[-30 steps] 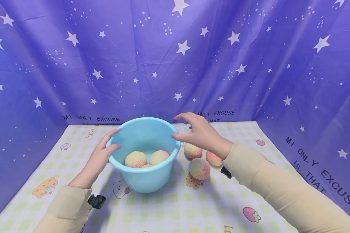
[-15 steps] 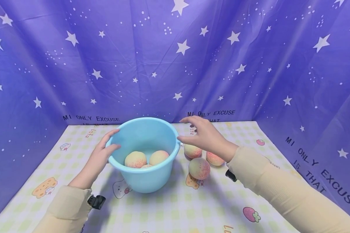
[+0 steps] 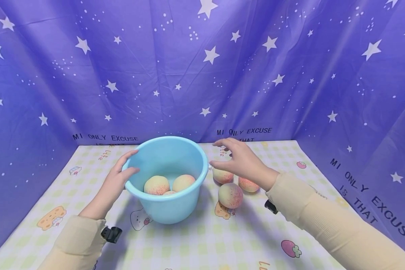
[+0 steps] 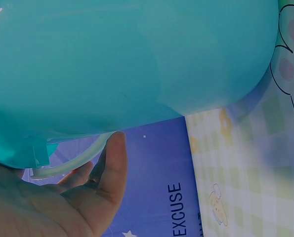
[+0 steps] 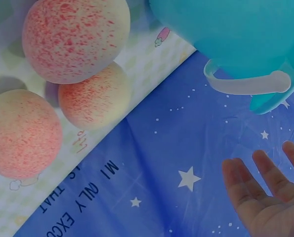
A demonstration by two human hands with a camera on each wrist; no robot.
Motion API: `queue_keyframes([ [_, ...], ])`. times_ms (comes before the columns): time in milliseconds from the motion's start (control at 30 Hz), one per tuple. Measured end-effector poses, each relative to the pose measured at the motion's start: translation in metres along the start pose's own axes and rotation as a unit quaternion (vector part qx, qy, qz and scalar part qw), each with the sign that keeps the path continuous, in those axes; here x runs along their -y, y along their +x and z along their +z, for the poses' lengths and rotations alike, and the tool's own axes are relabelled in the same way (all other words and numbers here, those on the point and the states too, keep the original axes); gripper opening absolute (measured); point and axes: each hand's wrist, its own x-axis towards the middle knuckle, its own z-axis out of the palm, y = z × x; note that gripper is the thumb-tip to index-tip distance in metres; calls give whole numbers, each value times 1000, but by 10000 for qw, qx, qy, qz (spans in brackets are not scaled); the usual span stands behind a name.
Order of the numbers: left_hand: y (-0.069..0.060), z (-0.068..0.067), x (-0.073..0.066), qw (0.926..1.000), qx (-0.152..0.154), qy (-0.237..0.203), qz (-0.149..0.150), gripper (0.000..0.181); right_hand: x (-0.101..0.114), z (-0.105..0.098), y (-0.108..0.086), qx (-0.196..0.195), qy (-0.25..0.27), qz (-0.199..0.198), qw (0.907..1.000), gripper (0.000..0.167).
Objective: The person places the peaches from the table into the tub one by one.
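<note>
In the head view a light blue bucket stands on the table, with several peaches inside; a yellow-pink peach lies at its left and another peach at its right. My left hand grips the bucket's left rim, thumb over the inner side and fingers outside. My right hand hovers just right of the rim, fingers spread and holding nothing. Below it, outside the bucket, lie a front peach, a back peach and a right peach, partly behind my wrist.
A pale bucket handle hangs behind the bucket in the right wrist view. The checked tablecloth covers the table. A purple star-print curtain closes off the back and both sides.
My right hand has moved right and slightly down, away from the bucket's right rim. My left hand, the bucket and the peaches have stayed in place.
</note>
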Motion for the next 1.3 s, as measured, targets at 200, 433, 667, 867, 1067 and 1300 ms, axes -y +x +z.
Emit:
queue_keyframes([
  [200, 0, 0, 0, 10000, 8, -12, 0, 65, -5, 3, -2, 27, -3, 32, 10000, 53],
  [433, 0, 0, 1, 10000, 29, -23, -28, 66, -11, 6, -5, 8, -11, 56, 10000, 53],
  [667, 0, 0, 0, 10000, 12, -35, -16, 66, -15, 9, -7, 30, -50, 34, 10000, 54],
  [867, -1, 0, 0, 10000, 25, -18, 6, 66, -18, 12, -9, 104, -99, 150, 9998, 56],
  [1067, -1, 0, -1, 10000, 19, -12, 0, 66, -21, 16, -12, 162, -43, 279, 9995, 55],
  [1300, -1, 0, -2, 10000, 18, -28, 4, 65, -25, 21, -17, 291, 26, 475, 9984, 56],
])
